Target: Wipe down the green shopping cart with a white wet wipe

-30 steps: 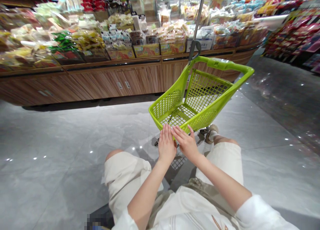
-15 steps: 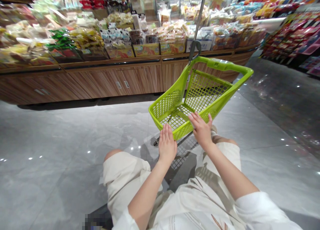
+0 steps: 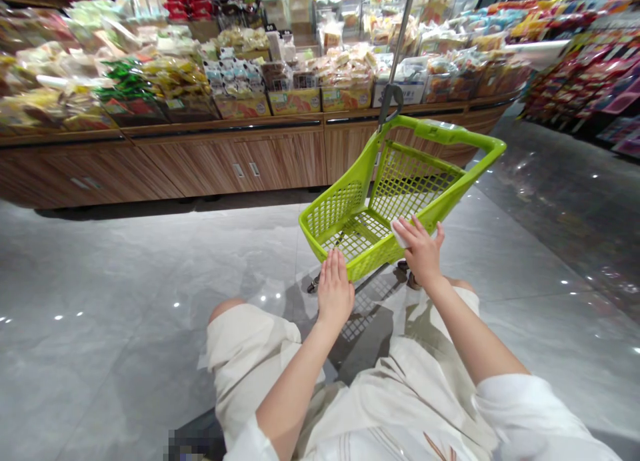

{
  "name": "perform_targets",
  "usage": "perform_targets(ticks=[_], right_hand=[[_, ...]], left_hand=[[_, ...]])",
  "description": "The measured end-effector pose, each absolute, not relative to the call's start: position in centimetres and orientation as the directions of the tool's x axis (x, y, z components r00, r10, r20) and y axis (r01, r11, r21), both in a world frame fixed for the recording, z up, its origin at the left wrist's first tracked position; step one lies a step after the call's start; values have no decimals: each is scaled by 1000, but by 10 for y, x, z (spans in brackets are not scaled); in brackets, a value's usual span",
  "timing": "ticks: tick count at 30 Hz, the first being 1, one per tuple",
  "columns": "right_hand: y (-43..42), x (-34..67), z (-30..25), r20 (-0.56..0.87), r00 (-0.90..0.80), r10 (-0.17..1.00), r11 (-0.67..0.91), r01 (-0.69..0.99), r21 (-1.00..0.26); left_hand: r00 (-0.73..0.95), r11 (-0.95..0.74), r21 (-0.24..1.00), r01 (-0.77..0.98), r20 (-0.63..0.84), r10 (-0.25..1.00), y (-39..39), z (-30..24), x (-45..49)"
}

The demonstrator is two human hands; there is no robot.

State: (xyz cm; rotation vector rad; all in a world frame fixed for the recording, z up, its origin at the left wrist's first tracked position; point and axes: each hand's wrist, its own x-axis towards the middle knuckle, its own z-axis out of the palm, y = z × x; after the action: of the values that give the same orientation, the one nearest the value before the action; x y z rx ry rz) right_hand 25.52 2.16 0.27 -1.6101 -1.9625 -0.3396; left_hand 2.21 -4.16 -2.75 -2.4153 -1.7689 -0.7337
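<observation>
White short-sleeved top (image 3: 535, 407), cream knee-length shorts (image 3: 255, 344) — brown streaks (image 3: 434, 446) in front, possibly print

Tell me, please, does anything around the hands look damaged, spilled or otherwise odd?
Nothing stands out. The green cart stands upright with no visible damage; I see no spill on the floor. The white piece beneath the right hand is partly covered.

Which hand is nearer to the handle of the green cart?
Right. The right hand is partway along the near side of the cart; the left hand is at the end opposite the handle.
</observation>
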Motion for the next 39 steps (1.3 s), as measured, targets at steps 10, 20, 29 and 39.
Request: perform_targets(ticks=[10,20,29,39], right_hand=[[-37,163,-9,520,-467,715,596,796,-105],[20,256,1,586,-137,798,279,947,-159],[-30,159,-6,511,-428,746,575,801,-167],[15,246,-1,563,-254,786,385,914,-125]], left_hand=[[218,-327,228,917,401,890,-42,-32,22],[219,-335,241,911,404,888,-44,-25,24],[218,-326,220,920,406,888,-42,-32,22],[227,-341,238,909,404,886,-43,-26,21]])
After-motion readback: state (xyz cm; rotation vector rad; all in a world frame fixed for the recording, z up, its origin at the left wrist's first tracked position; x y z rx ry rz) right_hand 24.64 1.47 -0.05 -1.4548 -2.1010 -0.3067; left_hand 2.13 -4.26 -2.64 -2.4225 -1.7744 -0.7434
